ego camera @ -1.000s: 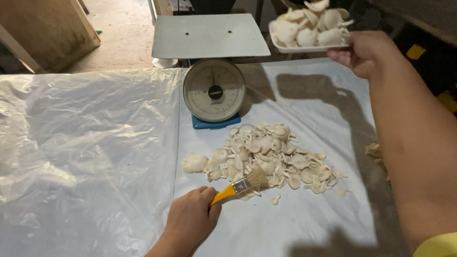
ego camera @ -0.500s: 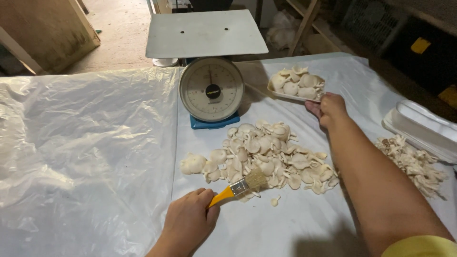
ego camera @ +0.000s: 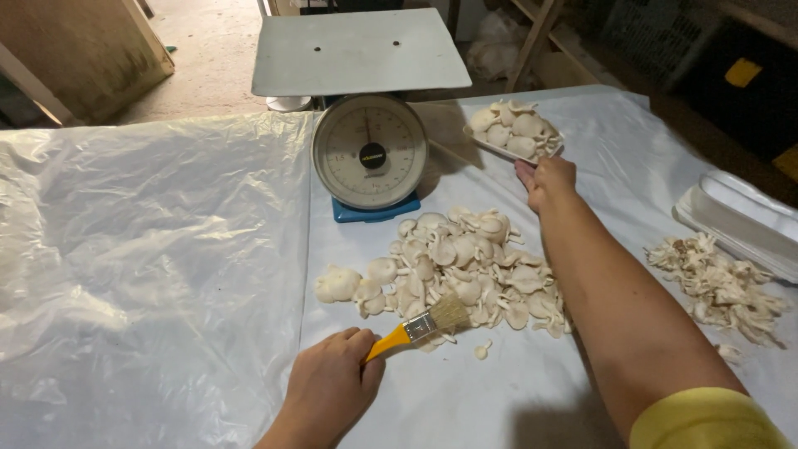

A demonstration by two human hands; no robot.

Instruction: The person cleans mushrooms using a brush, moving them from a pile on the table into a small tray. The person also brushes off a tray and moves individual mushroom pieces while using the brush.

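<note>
Plastic-sheeted table [ego camera: 166, 249]: left hand [ego camera: 328, 391] closed around yellow-handled brush [ego camera: 420, 328] at mushroom pile [ego camera: 465, 270]; right hand [ego camera: 544, 179] grips mushroom tray [ego camera: 515, 133], upper centre. Keep tray level.

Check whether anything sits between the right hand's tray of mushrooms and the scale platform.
Nothing visible does. The right hand is at the near edge of the tray of mushrooms, which is just right of the scale. The scale platform is bare, and the gap between holds only plastic sheeting.
</note>
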